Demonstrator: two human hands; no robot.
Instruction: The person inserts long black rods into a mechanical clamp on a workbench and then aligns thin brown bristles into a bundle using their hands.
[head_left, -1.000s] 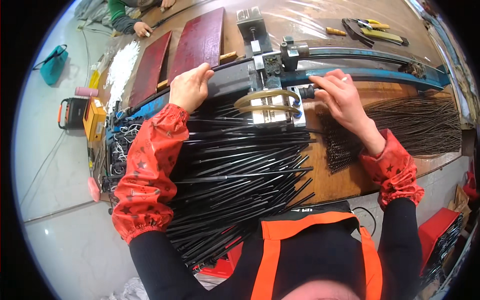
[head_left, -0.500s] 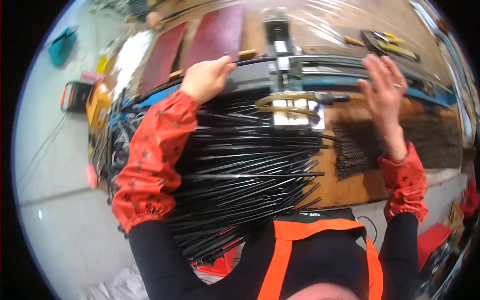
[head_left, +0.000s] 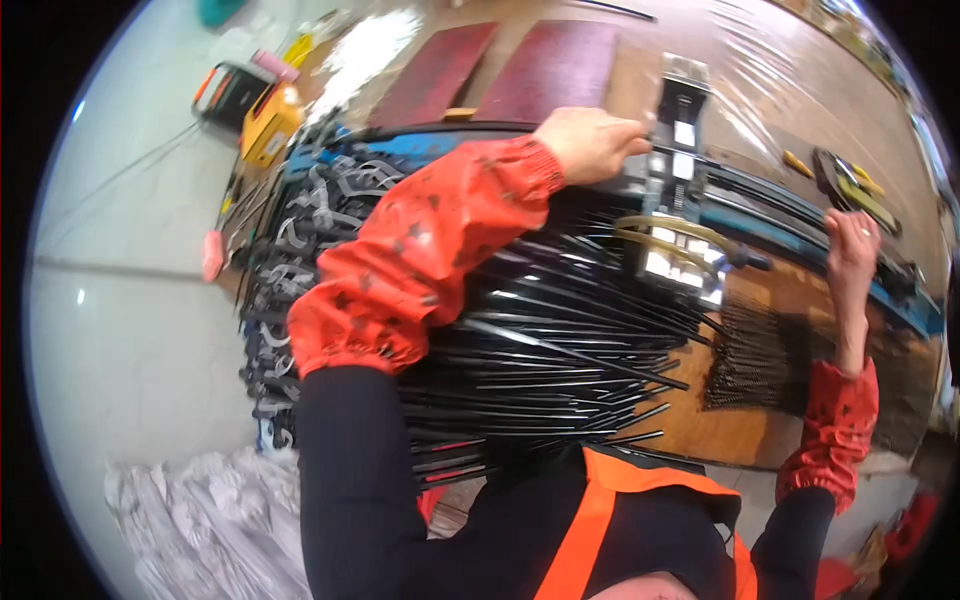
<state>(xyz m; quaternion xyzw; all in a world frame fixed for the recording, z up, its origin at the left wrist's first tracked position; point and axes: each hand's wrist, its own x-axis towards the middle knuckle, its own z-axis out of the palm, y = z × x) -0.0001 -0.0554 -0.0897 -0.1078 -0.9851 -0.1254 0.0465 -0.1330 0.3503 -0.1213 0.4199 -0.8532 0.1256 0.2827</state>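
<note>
My left hand [head_left: 590,143] is closed around a thin black rod [head_left: 745,178] that runs right across a small metal press [head_left: 678,150] on a blue rail [head_left: 800,225]. My right hand [head_left: 852,250] grips the blue rail farther right, fingers curled over its edge. Beneath my left forearm in its red sleeve cover lies a big heap of long black rods [head_left: 540,350] spread across the wooden bench [head_left: 735,430]. A bundle of shorter dark rods [head_left: 755,360] lies beside my right forearm.
Two dark red boards [head_left: 500,70] lie at the back of the bench. Pliers with yellow handles [head_left: 850,185] sit at the far right. A yellow and orange tool box [head_left: 255,105] stands on the floor at left, above a pile of black metal brackets [head_left: 290,250].
My right hand has gone from the press out to the right along the blue rail. My left hand has shifted right toward the press. The view has tilted and swung left.
</note>
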